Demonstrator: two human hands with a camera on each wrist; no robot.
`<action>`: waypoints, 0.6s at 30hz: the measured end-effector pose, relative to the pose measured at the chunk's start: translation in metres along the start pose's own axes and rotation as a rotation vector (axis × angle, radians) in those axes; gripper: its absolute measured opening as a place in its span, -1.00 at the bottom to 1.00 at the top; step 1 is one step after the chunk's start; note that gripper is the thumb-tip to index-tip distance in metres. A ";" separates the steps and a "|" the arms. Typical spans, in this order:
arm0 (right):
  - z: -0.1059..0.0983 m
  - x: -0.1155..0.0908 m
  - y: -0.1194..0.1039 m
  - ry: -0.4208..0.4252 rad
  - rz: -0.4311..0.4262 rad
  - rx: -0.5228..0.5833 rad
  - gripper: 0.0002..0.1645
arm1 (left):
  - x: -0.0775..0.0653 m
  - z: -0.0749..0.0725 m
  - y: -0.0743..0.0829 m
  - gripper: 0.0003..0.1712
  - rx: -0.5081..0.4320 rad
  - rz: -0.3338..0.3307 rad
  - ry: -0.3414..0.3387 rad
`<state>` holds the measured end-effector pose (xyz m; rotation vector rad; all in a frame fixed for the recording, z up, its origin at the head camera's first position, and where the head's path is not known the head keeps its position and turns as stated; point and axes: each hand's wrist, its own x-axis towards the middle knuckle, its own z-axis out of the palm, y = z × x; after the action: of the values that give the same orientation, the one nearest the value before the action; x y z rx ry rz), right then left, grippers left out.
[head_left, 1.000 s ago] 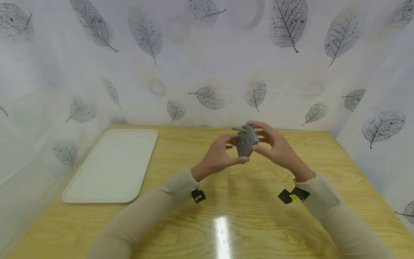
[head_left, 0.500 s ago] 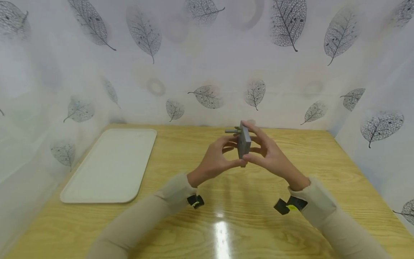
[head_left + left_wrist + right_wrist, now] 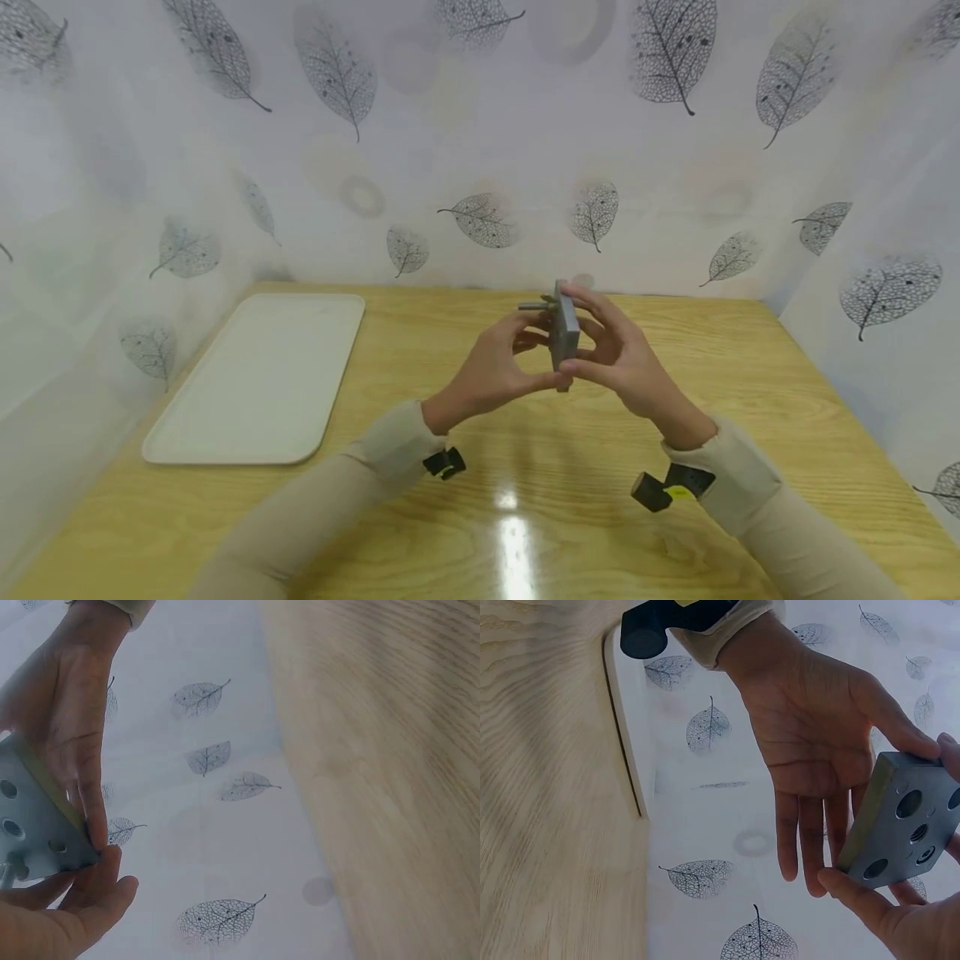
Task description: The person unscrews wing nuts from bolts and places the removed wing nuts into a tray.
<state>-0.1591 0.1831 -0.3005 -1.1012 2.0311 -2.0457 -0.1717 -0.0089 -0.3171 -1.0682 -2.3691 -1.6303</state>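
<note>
We judge the step in hand to be the handling of a grey metal block (image 3: 565,337) with a rod (image 3: 531,306) standing out of its left face, held up in the air right of the middle of the frame, above the bench (image 3: 420,500). Our left hand (image 3: 483,367) grips the block with its thumb at the lower edge and its fingers near the rod side; our right hand (image 3: 630,362) pinches it from the other side, index finger at the top, thumb near the bottom. So both hands are clamped on the same block, which stands nearly upright, edge toward us. The right wrist view shows several holes in one face. At the rod's base we see a small yellowish piece, too small to name. Whether the rod is going in or coming out, we cannot tell.

The next move, we think, calls for one hand to bear the block alone, so the other can work at the rod without tilting it. The white tray (image 3: 255,383) lies at the left of the frame, well apart.
</note>
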 end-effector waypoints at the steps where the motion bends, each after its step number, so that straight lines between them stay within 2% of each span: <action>1: 0.001 0.000 0.001 0.006 -0.006 0.018 -0.13 | 0.000 -0.001 0.000 -0.18 0.007 -0.006 -0.006; 6: 0.002 -0.001 0.003 0.020 -0.025 0.061 -0.15 | -0.003 -0.002 0.002 -0.14 0.070 0.009 -0.041; 10: 0.005 -0.004 0.004 0.008 -0.043 0.060 -0.18 | -0.009 -0.004 0.003 -0.08 0.208 0.017 -0.054; 14: 0.007 -0.006 0.005 -0.014 -0.077 0.039 -0.22 | -0.015 -0.009 0.009 -0.11 0.354 -0.021 -0.028; 18: 0.008 -0.007 0.003 -0.017 -0.107 0.025 -0.24 | -0.018 -0.015 0.015 -0.20 0.452 -0.034 0.026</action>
<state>-0.1514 0.1791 -0.3074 -1.2448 1.9734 -2.0966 -0.1543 -0.0271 -0.3064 -0.9109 -2.5677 -1.0250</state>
